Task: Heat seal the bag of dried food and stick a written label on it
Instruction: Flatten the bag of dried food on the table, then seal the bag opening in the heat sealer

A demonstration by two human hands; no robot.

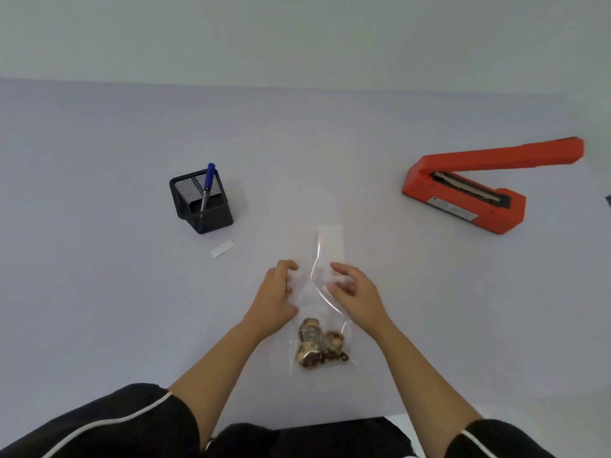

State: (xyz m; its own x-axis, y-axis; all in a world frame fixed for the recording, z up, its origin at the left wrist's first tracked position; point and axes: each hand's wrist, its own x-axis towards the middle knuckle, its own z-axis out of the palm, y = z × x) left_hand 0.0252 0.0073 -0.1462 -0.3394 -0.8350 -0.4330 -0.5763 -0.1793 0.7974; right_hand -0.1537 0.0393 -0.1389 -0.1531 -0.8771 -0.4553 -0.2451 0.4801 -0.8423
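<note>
Bag: it lay flat on the table right in front of you, with the dried food at your end and the empty top pointing away.
Left hand: your fingers were loosely bent at the bag's left edge, not squeezing.
Right hand: your fingers were spread loose over its right side, maybe to smooth it.
Sealer: it sat far to the right, arm up, ready.
Label and pen: on the left, waiting.

i see a black mesh holder standing on the pale table, with a plain wall behind.
</note>
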